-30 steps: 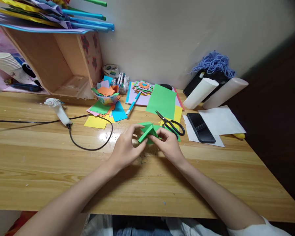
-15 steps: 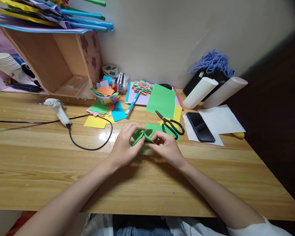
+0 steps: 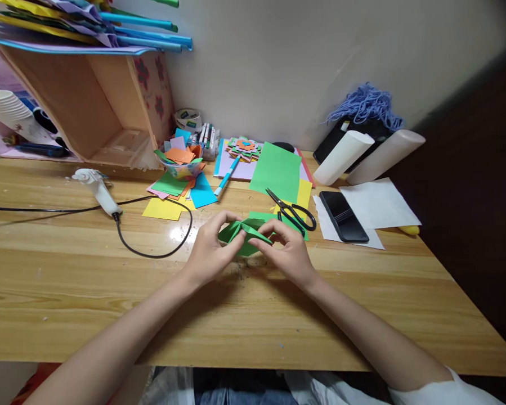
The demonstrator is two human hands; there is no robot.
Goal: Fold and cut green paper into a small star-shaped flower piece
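Note:
Between my hands, a little above the table, is a folded piece of green paper [image 3: 249, 245] with several flaps standing up from its middle. My left hand [image 3: 213, 246] grips its left part, the thumb pressed near the centre fold. My right hand [image 3: 290, 250] pinches the right flap between thumb and fingers. Just beyond my right hand lie black-handled scissors [image 3: 295, 212], open a little, on green and yellow paper. Behind them rests a larger green sheet [image 3: 277, 171]. Parts of the folded paper are hidden by my fingers.
A white glue gun [image 3: 98, 191] with a looping black cord lies left. Behind are a bowl of paper scraps [image 3: 180, 164], a blue marker [image 3: 227, 176] and a layered paper flower [image 3: 244, 147]. A phone [image 3: 343, 216] lies right, near white rolls [image 3: 344, 157]. A box [image 3: 149, 93] stands back left.
The green paper's flaps have spread wider, and more of its lower face shows. My left hand has shifted slightly left; my right hand has barely moved.

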